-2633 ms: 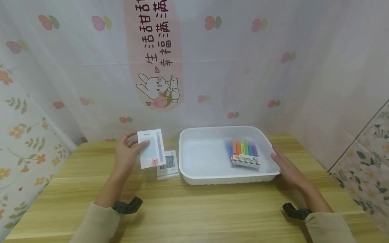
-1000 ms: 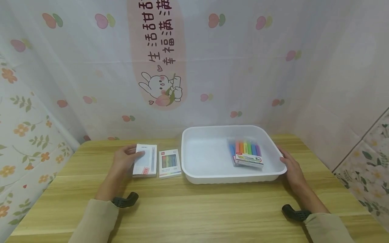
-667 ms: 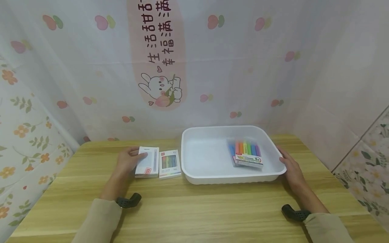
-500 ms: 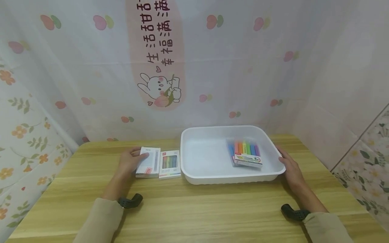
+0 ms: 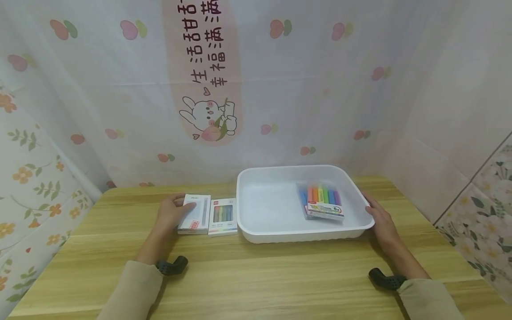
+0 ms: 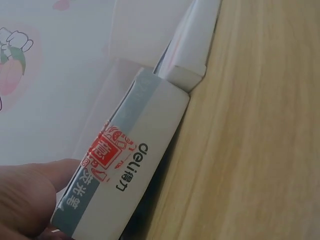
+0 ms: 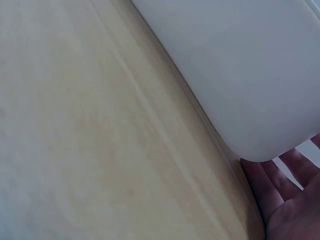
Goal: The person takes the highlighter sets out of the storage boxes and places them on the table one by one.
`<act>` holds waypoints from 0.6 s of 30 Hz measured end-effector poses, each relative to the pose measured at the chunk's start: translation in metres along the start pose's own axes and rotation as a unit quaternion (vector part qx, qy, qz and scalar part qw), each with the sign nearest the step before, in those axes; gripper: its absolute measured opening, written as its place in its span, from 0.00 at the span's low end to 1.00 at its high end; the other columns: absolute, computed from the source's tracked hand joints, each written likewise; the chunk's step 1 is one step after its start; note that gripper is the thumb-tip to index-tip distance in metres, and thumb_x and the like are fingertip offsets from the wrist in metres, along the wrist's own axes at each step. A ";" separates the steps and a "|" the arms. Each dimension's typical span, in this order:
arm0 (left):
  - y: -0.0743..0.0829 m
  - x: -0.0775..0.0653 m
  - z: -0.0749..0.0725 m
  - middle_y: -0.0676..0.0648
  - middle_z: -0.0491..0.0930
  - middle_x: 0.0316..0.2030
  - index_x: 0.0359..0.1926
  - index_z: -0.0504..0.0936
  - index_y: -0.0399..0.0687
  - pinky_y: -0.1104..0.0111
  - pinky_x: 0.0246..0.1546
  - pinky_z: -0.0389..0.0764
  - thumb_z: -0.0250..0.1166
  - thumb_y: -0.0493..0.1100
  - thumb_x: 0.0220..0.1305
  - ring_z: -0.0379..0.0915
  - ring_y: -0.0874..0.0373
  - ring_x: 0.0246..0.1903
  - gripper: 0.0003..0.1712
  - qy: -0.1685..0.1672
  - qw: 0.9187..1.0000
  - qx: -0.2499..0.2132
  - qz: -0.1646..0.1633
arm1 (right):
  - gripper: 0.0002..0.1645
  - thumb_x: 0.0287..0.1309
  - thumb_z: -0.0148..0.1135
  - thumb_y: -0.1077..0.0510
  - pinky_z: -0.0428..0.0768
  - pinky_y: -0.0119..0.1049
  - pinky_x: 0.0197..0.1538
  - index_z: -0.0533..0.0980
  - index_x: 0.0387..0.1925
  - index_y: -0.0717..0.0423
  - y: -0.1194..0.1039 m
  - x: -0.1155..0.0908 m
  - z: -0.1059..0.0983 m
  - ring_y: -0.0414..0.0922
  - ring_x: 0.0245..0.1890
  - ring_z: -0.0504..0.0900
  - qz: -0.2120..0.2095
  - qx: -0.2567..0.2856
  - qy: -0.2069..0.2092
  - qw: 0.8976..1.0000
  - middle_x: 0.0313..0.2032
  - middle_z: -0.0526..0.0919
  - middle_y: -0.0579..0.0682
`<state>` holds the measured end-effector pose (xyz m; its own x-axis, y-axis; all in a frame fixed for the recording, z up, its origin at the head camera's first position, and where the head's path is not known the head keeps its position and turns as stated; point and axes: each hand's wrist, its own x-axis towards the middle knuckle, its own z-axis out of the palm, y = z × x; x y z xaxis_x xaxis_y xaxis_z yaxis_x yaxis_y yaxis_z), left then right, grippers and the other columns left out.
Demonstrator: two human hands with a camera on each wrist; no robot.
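My left hand [image 5: 170, 213] holds a white highlighter box [image 5: 194, 214] low at the table, its thumb over the top face. The left wrist view shows the box's printed side [image 6: 132, 155] and red stamp; most fingers are hidden behind it. Touching its right side lies a second white box [image 5: 223, 216] with a window onto coloured highlighters. The white tray [image 5: 256, 235] stands right beside that. My right hand [image 5: 383, 222] grips the tray's right end, thumb at the rim and fingers [image 7: 295, 167] against the outer wall. Inside the tray are overlapping clear packs of coloured highlighters [image 5: 325, 202].
The wooden table [image 5: 280, 275] extends in front of the tray and boxes. Behind it hangs a white curtain [image 5: 320, 98] with a fruit print. Floral cloth [image 5: 36, 200] borders the left, and patterned panels [image 5: 484, 231] the right.
The left hand has lowered the raised highlighter box to the table left of the second box, then moved it right against that box. The right hand stays at the tray.
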<state>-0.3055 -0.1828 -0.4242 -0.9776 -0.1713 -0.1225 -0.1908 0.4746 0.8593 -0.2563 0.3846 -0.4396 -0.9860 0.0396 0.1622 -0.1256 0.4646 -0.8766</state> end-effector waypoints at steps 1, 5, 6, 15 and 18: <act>0.000 0.000 0.000 0.28 0.75 0.63 0.70 0.67 0.35 0.73 0.36 0.84 0.65 0.48 0.69 0.83 0.44 0.50 0.35 0.000 1.000 0.007 0.002 | 0.33 0.81 0.29 0.45 0.60 0.09 0.55 0.50 0.80 0.50 0.000 0.000 0.000 0.18 0.63 0.56 -0.001 -0.001 0.000 1.000 0.79 0.52 0.61; 0.001 0.000 -0.001 0.27 0.76 0.61 0.70 0.67 0.33 0.72 0.36 0.84 0.65 0.48 0.69 0.83 0.42 0.51 0.35 -0.005 0.999 0.024 0.020 | 0.34 0.81 0.31 0.46 0.62 0.08 0.54 0.51 0.80 0.53 -0.001 0.000 0.000 0.17 0.62 0.58 -0.010 0.002 0.007 1.000 0.78 0.53 0.64; 0.001 -0.001 -0.001 0.27 0.76 0.61 0.70 0.67 0.33 0.71 0.37 0.84 0.65 0.48 0.69 0.83 0.42 0.51 0.36 -0.007 0.999 0.026 0.024 | 0.34 0.81 0.31 0.46 0.62 0.08 0.53 0.52 0.79 0.54 -0.002 0.000 0.000 0.17 0.62 0.59 -0.011 0.003 0.009 1.000 0.78 0.53 0.64; -0.001 -0.003 -0.002 0.25 0.77 0.59 0.67 0.69 0.31 0.62 0.45 0.86 0.66 0.47 0.68 0.80 0.36 0.54 0.35 0.004 0.997 0.052 0.049 | 0.34 0.81 0.32 0.46 0.59 0.07 0.55 0.51 0.80 0.54 -0.002 0.001 0.001 0.17 0.63 0.56 -0.013 0.014 0.006 1.000 0.79 0.51 0.63; -0.001 -0.004 -0.001 0.26 0.77 0.58 0.67 0.71 0.32 0.55 0.51 0.83 0.66 0.50 0.68 0.79 0.36 0.55 0.34 0.011 0.995 0.084 0.057 | 0.34 0.81 0.31 0.46 0.60 0.08 0.55 0.50 0.80 0.52 -0.001 0.000 0.001 0.21 0.66 0.57 -0.005 0.011 0.005 1.000 0.79 0.51 0.62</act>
<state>-0.3009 -0.1833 -0.4241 -0.9919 -0.1257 -0.0174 -0.0933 0.6292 0.7716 -0.2563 0.3832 -0.4390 -0.9836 0.0440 0.1752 -0.1376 0.4453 -0.8847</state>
